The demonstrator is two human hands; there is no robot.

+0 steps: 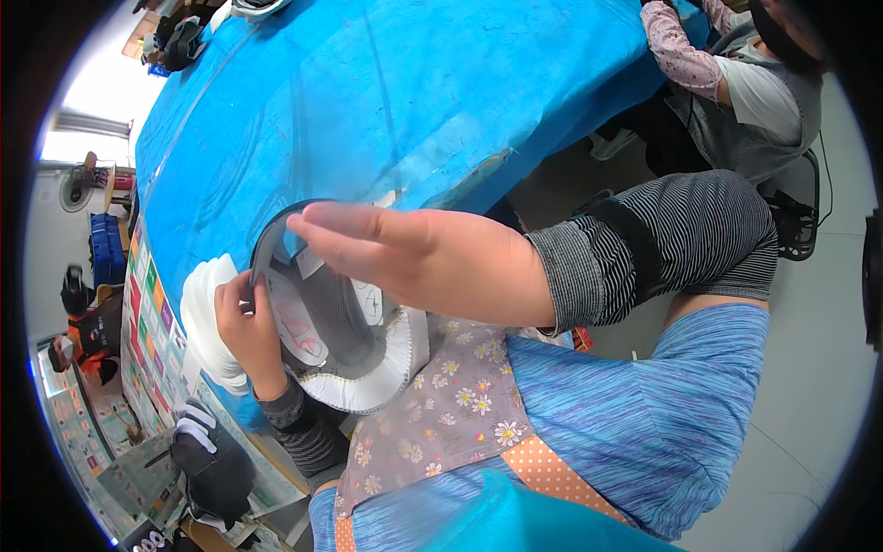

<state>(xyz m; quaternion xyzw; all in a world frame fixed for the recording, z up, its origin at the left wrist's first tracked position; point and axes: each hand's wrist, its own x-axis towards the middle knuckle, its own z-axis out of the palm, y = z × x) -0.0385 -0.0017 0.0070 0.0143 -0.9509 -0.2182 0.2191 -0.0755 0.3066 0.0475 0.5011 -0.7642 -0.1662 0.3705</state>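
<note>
My left hand (250,329) is closed on the side edge of a grey-and-white shoe upper (345,317), thumb on the inside. The upper has a dark rim, grey fabric in the middle, white panels with handwritten marks, and a stitched white border along its lower side. Over its upper part is my right hand (386,244), slightly blurred, with its fingers stretched out toward the dark rim. I cannot make out anything held in it. Just left of my left hand is a pile of white, curved pieces (210,317).
A table under blue sheeting (368,101) stretches ahead. Several dark items (179,44) sit at its far left. A black shoe (212,465) is at lower left, beside printed sheeting (147,313). At upper right a person (754,92) sits by the table.
</note>
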